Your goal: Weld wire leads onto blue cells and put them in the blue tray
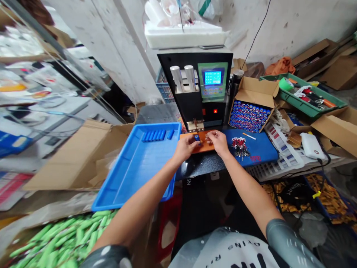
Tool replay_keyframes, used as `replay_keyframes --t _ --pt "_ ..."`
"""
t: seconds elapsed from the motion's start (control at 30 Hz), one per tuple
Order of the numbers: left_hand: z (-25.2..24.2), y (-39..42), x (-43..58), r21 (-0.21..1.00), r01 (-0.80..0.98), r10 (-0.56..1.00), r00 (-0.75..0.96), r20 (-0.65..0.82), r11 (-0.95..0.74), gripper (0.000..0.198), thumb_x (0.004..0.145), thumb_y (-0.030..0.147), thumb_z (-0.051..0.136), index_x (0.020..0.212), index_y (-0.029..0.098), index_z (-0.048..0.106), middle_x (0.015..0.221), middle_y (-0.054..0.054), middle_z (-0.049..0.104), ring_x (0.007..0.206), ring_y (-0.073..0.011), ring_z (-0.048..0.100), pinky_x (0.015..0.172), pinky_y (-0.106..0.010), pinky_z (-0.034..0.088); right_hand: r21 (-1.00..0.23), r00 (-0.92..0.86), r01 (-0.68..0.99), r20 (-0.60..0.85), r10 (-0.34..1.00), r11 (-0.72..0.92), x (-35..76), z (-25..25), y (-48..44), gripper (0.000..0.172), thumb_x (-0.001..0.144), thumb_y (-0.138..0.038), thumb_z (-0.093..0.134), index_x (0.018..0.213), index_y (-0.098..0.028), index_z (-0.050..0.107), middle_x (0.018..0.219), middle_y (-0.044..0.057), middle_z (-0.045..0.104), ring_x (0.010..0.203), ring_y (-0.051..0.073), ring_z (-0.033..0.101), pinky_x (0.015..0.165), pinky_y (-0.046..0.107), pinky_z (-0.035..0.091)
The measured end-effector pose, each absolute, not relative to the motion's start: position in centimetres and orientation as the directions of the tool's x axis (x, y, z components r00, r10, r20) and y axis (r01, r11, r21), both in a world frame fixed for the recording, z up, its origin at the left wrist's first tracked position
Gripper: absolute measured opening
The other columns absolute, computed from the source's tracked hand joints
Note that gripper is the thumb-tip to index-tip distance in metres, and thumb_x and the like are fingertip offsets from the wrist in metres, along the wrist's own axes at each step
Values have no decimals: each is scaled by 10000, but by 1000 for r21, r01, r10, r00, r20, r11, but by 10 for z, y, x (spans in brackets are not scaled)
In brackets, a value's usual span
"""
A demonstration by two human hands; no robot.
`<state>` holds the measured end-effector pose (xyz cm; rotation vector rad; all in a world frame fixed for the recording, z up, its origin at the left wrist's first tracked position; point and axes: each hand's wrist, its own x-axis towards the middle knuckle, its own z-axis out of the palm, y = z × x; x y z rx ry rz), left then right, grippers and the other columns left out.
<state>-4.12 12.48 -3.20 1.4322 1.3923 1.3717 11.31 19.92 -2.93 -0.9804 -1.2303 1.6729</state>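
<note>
My left hand (pixel 186 146) is closed round a small blue battery cell (pixel 197 137), held upright under the electrodes of the black spot-welding machine (pixel 195 93). My right hand (pixel 218 142) pinches something small next to the cell; I cannot make out what it is. Both hands rest over an orange pad (pixel 205 148) at the machine's foot. A row of several blue cells (pixel 156 135) lies at the far end of a blue plastic tray (pixel 131 171) to my left. A pile of small red and black wired parts (pixel 240 146) lies on the blue mat (pixel 259 149) to my right.
An open cardboard box (pixel 249 116) packed with blue cells leans beside the machine. A green tray (pixel 304 97) of tools and tape stands at the back right. Cardboard boxes (pixel 334 128) and a white device (pixel 311 145) sit at right. Green cells (pixel 64 238) fill a bin at lower left.
</note>
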Motion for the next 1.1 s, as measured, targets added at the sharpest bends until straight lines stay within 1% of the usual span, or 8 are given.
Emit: replay_keyframes --t 0.1,0.2,0.27,0.4,0.5,0.67,0.87,1.1 --pt "-28 128 -38 954 233 964 -139 226 -190 421 774 476 726 984 113 681 875 -104 684 804 -300 656 777 -388 555 -972 -364 -159 -107 925 -175 107 -30 200 489 694 -460 673 930 -48 553 884 75 611 750 58 590 638 114 489" --pt "-30 129 -34 967 177 965 -158 209 -181 451 750 504 731 995 129 680 929 -106 689 863 -322 655 829 -422 553 -974 -374 -152 -100 922 -167 102 -31 202 497 699 -470 670 941 -50 562 934 77 616 781 50 585 700 120 505" --pt "-36 130 -32 970 141 960 -172 221 -198 492 758 516 733 1049 123 676 971 -111 687 908 -327 652 876 -432 539 -975 -389 -147 -96 916 -165 98 -32 203 507 703 -483 664 951 -50 572 937 77 615 792 50 584 714 120 502" --pt "-47 132 -30 956 126 941 -187 283 -263 488 822 473 710 1137 102 668 1036 -125 679 975 -324 640 926 -423 514 -978 -419 -150 -70 905 -145 91 -35 203 503 696 -484 663 934 -47 589 912 73 612 749 42 559 681 115 476" --pt "-46 131 -30 952 128 934 -196 299 -278 453 827 455 691 1106 98 675 1059 -128 676 988 -327 634 921 -422 519 -981 -425 -159 -31 905 -108 87 -41 203 515 699 -497 667 943 -48 604 928 72 614 756 42 553 685 114 468" --pt "-40 130 -28 951 160 931 -216 295 -265 466 810 476 673 1084 100 680 1043 -120 679 994 -331 630 940 -431 512 -994 -401 -107 22 916 -23 86 -48 204 506 750 -511 655 961 -53 625 918 62 618 773 35 540 711 104 448" --pt "-46 132 -29 942 181 923 -216 318 -282 474 830 468 662 1132 102 673 1081 -117 671 998 -327 625 936 -422 509 -999 -368 -34 34 929 23 86 -45 202 437 804 -465 634 955 -56 634 894 54 617 768 34 533 700 96 415" --pt "-59 136 -32 946 151 924 -217 315 -287 472 862 458 677 1173 103 654 1043 -104 675 986 -318 630 915 -400 507 -999 -343 25 23 939 34 86 -43 201 389 815 -421 643 957 -59 645 914 48 623 786 34 546 702 92 399"
